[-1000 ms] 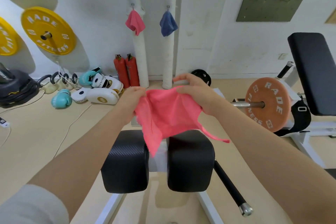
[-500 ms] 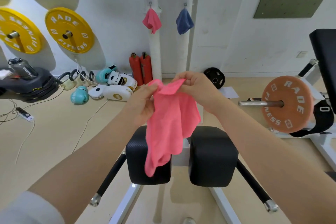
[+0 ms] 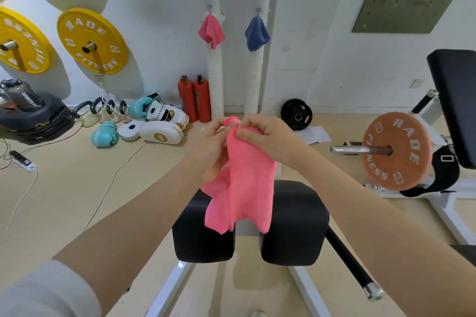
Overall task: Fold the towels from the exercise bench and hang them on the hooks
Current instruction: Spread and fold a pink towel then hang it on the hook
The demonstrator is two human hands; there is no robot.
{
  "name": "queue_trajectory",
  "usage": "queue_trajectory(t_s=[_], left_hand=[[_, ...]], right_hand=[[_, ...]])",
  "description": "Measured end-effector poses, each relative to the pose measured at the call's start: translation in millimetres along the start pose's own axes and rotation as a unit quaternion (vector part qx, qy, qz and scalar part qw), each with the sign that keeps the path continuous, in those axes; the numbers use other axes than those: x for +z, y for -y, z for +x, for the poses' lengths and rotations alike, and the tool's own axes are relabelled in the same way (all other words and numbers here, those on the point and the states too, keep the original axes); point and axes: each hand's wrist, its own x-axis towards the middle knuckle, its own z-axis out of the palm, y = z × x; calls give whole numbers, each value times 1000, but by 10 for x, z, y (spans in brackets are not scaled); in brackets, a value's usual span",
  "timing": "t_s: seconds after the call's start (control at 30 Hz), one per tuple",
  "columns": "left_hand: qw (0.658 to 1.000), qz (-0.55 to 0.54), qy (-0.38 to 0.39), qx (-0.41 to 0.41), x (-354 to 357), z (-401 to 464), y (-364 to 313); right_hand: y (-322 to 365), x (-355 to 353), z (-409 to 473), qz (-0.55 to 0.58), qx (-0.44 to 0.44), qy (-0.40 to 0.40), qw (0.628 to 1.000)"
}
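Observation:
A pink towel point(image 3: 243, 188) hangs doubled over in front of me, above the two black pads of the exercise bench point(image 3: 293, 224). My left hand point(image 3: 210, 147) and my right hand point(image 3: 265, 134) pinch its top edge close together. On the far wall a folded pink towel point(image 3: 211, 31) hangs from the left hook point(image 3: 209, 7) and a folded blue towel point(image 3: 257, 33) hangs from the right hook point(image 3: 258, 10).
Two red extinguishers point(image 3: 194, 98) stand below the hooks. Boxing gloves and pads point(image 3: 152, 126) lie on the floor to the left. A barbell with an orange plate point(image 3: 396, 150) sits on a bench at right. Yellow plates point(image 3: 91, 41) hang on the left wall.
My hands have come together at the towel's top, so the spread towel is folded in half and hangs narrower. The view has shifted, and the wall hooks look nearer.

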Motion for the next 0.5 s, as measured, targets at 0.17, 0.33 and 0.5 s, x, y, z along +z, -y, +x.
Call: queue_trajectory(t_s=[0.17,0.33,0.5], left_hand=[[999,11,32,38,190,-30,61],[997,51,38,52,286,-19,71],[995,92,-8,44,325,53,53]], right_hand=[[-120,-103,61,77,32,-114,990],[-218,-248,82,62,12,-87,994],[-310,-315,118,65,12,-32,997]])
